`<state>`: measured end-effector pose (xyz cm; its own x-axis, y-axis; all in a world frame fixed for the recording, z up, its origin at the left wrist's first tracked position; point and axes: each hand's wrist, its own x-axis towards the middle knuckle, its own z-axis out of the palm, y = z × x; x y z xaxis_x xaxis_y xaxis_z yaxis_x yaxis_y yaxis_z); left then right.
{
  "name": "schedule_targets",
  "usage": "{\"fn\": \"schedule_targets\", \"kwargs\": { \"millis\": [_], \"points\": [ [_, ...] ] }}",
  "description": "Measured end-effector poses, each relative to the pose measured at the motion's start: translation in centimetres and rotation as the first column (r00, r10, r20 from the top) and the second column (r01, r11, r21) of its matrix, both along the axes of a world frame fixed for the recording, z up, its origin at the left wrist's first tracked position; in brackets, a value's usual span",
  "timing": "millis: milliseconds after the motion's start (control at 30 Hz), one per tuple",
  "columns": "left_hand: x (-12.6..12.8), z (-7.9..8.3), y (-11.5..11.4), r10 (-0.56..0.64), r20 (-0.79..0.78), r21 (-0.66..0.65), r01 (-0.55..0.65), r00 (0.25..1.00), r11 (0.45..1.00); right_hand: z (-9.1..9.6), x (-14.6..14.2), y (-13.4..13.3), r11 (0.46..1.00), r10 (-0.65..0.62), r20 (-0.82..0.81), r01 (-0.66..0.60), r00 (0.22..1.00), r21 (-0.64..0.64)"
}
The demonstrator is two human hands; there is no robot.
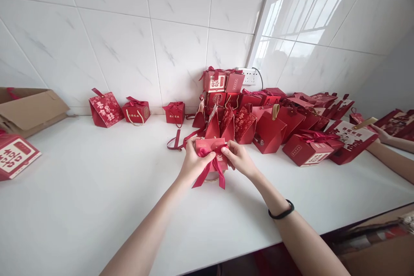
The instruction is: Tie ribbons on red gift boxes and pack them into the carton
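Observation:
A small red gift box [211, 145] stands on the white table [97, 189] in front of me, with a red ribbon [214, 172] hanging down its front. My left hand [193, 161] pinches the ribbon at the box's left side. My right hand [239, 158] pinches the ribbon at the box's right side; a black band circles that wrist. Both hands have their fingers closed on the ribbon.
A heap of red gift boxes [268, 125] lies behind and to the right, three more [136, 111] along the wall. A cardboard carton [29, 110] and a red box [14, 155] sit at left. Another person's arm [393, 155] rests at far right.

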<state>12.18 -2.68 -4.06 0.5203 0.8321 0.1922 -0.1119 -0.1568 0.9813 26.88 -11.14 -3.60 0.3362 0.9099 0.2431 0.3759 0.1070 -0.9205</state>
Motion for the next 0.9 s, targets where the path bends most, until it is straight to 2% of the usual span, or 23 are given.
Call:
{"fn": "schedule_targets", "kwargs": {
  "millis": [100, 233, 467, 633, 767, 900],
  "points": [
    [0.2, -0.4, -0.5, 0.099, 0.087, 0.047, -0.103, 0.991, 0.994, -0.3, -0.4, 0.2, 1.000, -0.013, -0.039, 0.014, 0.999, 0.025],
    [0.4, -0.9, -0.8, 0.185, 0.147, 0.051, -0.195, 0.972, 0.980, 0.1, -0.2, 0.0, 0.998, 0.056, -0.103, -0.053, 0.993, 0.024],
    [0.3, -0.8, -0.2, 0.178, 0.129, -0.001, -0.179, 0.976, 0.984, 0.2, 0.6, -0.2, 0.971, 0.234, -0.241, -0.236, 0.942, 0.020],
    [0.2, -0.9, -0.3, 0.156, 0.170, 0.025, -0.162, 0.973, 0.986, -0.4, 1.0, 0.2, 0.966, 0.258, -0.331, -0.255, 0.908, 0.051],
    [0.1, -1.2, -0.4, 0.171, 0.254, 0.099, -0.201, 0.952, 0.974, -0.7, 1.1, 0.4, 0.964, 0.261, -0.374, -0.260, 0.890, 0.056],
    [-0.2, -1.4, -0.3, 0.121, 0.292, 0.224, -0.190, 0.949, 0.956, -0.6, 0.9, 0.4, 0.962, 0.269, -0.405, -0.266, 0.874, 0.065]
  ]
}}
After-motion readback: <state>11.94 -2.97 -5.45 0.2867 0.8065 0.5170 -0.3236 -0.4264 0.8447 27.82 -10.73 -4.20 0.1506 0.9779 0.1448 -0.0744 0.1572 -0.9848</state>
